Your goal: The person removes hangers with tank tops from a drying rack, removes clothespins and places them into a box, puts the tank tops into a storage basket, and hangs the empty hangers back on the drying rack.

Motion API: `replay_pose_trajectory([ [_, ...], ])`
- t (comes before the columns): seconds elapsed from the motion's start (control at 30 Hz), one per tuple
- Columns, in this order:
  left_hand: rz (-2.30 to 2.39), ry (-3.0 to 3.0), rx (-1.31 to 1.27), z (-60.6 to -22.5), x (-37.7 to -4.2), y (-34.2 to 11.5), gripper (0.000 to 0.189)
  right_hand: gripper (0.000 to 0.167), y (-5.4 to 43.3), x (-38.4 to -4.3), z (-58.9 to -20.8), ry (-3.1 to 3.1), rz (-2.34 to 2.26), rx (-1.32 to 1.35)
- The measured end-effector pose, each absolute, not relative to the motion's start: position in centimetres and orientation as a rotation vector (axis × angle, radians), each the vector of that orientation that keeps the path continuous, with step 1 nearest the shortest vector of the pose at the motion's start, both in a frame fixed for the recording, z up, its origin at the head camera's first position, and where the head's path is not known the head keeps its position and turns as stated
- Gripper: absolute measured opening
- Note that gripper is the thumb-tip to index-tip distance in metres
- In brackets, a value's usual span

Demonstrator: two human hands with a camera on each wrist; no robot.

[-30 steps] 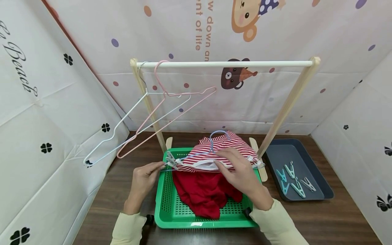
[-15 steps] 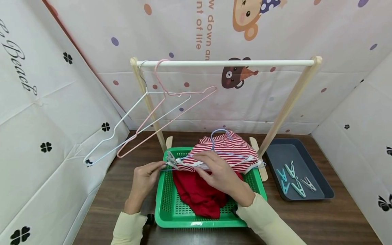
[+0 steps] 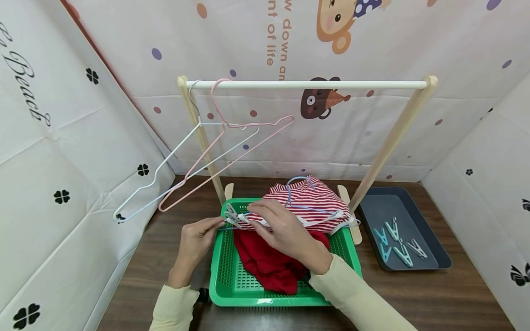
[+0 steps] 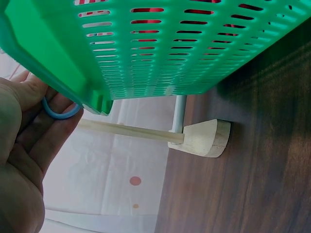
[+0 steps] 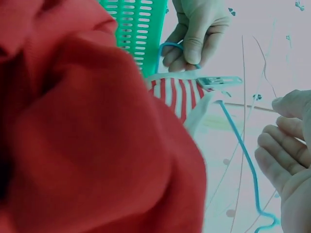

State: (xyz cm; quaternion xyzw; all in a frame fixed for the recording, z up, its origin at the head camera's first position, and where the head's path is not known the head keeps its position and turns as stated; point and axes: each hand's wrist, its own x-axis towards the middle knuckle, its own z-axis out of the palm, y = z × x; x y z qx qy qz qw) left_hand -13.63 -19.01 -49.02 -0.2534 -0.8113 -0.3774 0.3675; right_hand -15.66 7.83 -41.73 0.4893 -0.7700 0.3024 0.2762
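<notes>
A red-and-white striped garment (image 3: 316, 195) with a white edge lies on a light blue hanger (image 3: 289, 193) over the basket's back half. At the hanger's left end, my left hand (image 3: 193, 246) pinches the blue loop (image 4: 62, 115) between thumb and fingers. Beside those fingertips a pale clothespin (image 5: 221, 81) clips the garment's corner. My right hand (image 3: 287, 234) is over the garment's left part, close to the clothespin. In the right wrist view its fingers (image 5: 279, 155) are loosely bent, with nothing between them. Red cloth (image 3: 269, 266) lies below in the green basket (image 3: 223, 301).
A rack with a white bar (image 3: 269, 85) stands behind the basket. White (image 3: 157, 171) and pink (image 3: 248, 155) hangers hang at its left end. On the right, a dark grey tray (image 3: 372, 202) holds several clothespins (image 3: 401, 255). Printed white sheets (image 3: 62, 138) surround the table.
My right hand has moved left along the garment's edge, from its right half toward the left clothespin. The left hand has kept its place on the hanger's end.
</notes>
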Motion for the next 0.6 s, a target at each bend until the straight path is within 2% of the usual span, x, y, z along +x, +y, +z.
replay_pose_trajectory([
  [0.43,-1.007,-2.106,-0.649,-49.3,-13.5,-19.2,0.022,0.040,4.1,-15.7,-40.8,-2.369,0.552,1.310],
  [0.6,-1.024,-2.112,-0.640,-49.4,-13.6,-19.2,0.026,0.039,3.3,-15.7,-40.9,-2.452,0.484,1.278],
])
